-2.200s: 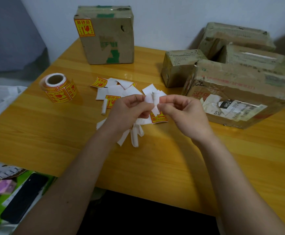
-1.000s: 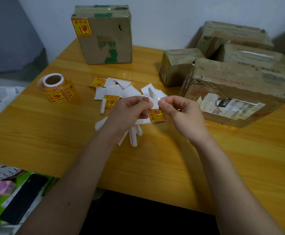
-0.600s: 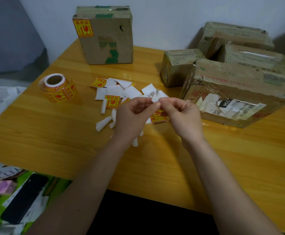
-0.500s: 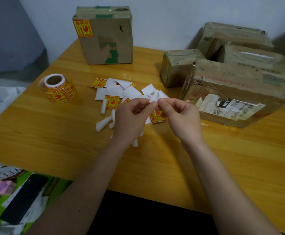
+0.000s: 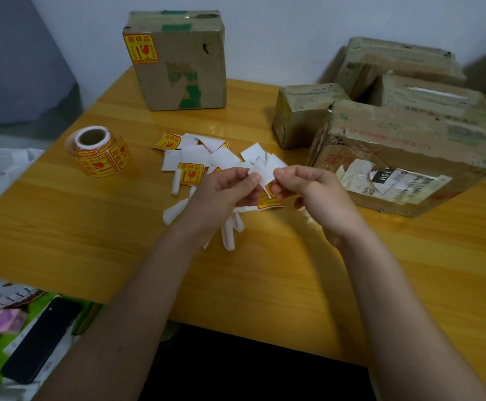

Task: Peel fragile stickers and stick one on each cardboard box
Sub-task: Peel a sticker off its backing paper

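Right now my left hand (image 5: pixel 224 192) and my right hand (image 5: pixel 311 192) meet above the yellow wooden counter (image 5: pixel 265 273), fingers curled, both pinching the same small white-backed sticker piece (image 5: pixel 262 172) by its edges. Beneath them lies a scatter of loose red-and-yellow fragile stickers and white backing scraps (image 5: pixel 204 157). To my left, the roll of red-and-yellow fragile stickers (image 5: pixel 98 153) lies on the counter, well apart from my hands. At the far edge stands a taped brown cardboard box (image 5: pixel 184 65), closed, with a fragile sticker (image 5: pixel 141 48) on its upper left corner. On my right sits a cluster of worn brown cardboard boxes (image 5: pixel 395 134), all closed, so I cannot tell what they contain; the nearest carries a torn white shipping label (image 5: pixel 392 180).
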